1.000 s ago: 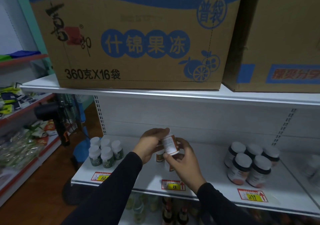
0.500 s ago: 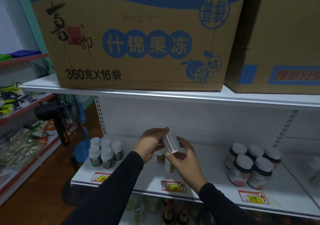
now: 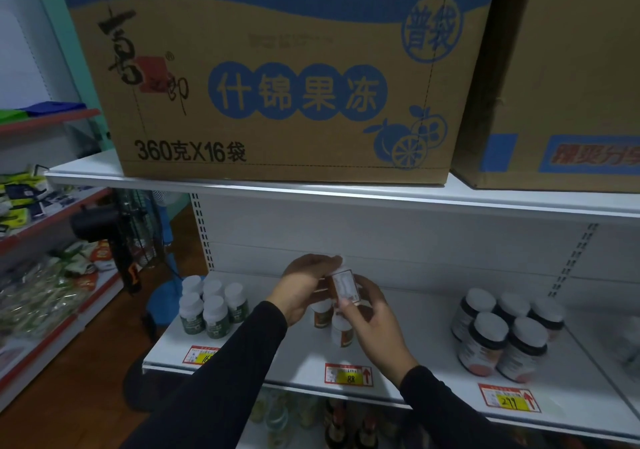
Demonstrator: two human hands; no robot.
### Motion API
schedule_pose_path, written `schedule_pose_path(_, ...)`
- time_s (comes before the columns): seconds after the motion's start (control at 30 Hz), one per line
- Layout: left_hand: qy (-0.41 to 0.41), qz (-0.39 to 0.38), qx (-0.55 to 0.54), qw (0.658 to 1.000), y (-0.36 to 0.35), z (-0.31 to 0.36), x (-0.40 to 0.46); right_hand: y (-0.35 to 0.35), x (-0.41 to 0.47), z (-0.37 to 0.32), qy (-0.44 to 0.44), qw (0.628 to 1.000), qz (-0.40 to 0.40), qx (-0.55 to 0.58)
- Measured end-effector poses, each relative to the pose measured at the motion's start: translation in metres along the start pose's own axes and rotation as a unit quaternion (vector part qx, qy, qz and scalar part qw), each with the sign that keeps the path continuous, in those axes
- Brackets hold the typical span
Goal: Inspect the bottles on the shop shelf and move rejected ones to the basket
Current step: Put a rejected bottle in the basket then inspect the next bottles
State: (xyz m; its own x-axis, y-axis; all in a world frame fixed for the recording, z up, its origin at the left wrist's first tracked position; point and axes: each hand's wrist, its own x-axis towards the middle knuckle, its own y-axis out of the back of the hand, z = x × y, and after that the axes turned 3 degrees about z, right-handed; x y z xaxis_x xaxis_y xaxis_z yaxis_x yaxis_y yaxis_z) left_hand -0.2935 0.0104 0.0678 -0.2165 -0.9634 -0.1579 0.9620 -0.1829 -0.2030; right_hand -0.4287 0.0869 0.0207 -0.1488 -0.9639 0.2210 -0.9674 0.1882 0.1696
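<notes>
A small bottle (image 3: 343, 287) with a white label framed in orange-brown is held above the middle of the white shelf (image 3: 408, 341); the print on its label is too fine and blurred to read; the left hand (image 3: 304, 286) curls its grip over the cap end, hiding the cap, while the right hand (image 3: 372, 324) pinches the bottle's lower edge between thumb and fingertips; both sleeves are dark; beneath the hands stand two more bottles of the same orange kind (image 3: 341, 332), partly covered by the wrists; the price tag (image 3: 348, 374) on the shelf edge below them shows "88" on yellow beside a red arrow; to the left a cluster of green-labelled, white-capped bottles (image 3: 213, 305) stands over a tag cut off by the left sleeve; to the right, dark jars with pale lids (image 3: 507, 334) sit above a tag reading "299" (image 3: 509, 402); on the upper shelf a cardboard carton (image 3: 277, 78) reads "什锦果冻", "360克X16袋" and "普袋"; a second carton (image 3: 568, 78) is cropped at the right, its lettering blurred.
</notes>
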Motion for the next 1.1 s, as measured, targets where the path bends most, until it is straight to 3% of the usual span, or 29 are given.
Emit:
schedule_pose_path(0.2,-0.004,0.039,0.026,0.999,-0.002,-0.003,0.001,0.000,-0.002,-0.006,-0.004,1.000,-0.010,0.013)
schedule_pose_path(0.6,0.018,-0.005,0.037,0.999,-0.002,0.001,-0.003,0.001,0.004,-0.001,-0.010,1.000,0.008,0.017)
schedule_pose_path(0.83,0.112,0.053,0.010,0.992,-0.004,-0.003,0.004,-0.001,0.005,-0.012,0.023,0.999,-0.012,0.019)
schedule_pose_path(1.1,0.163,0.049,-0.009,0.985,0.003,-0.011,0.002,-0.003,0.002,-0.010,0.016,0.999,-0.029,0.020)
